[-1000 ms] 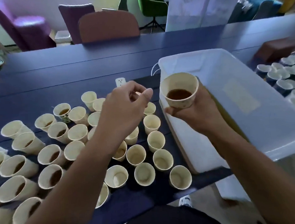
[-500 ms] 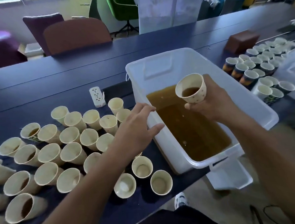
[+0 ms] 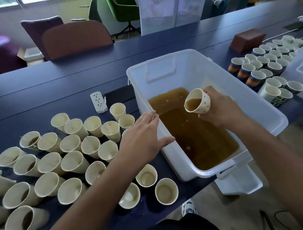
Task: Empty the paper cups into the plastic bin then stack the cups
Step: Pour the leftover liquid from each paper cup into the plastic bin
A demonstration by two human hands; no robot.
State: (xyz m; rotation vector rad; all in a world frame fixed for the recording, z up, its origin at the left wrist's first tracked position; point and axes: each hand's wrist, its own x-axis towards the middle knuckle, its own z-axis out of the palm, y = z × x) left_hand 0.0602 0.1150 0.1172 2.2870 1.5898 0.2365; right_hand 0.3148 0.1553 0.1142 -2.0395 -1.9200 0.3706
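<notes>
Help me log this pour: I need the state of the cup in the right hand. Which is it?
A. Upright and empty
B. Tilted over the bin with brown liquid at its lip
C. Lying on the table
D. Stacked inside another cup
B. The right hand holds the spotted paper cup tipped over the plastic bin, with brown liquid pooled at its lower rim above the liquid already in the bin.

Left hand (image 3: 143,137) open; right hand (image 3: 221,110) gripping

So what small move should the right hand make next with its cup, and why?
Probably tip the cup further. The right hand holds it tilted over the plastic bin, with brown liquid still inside, so more tilt should pour it out.
</notes>
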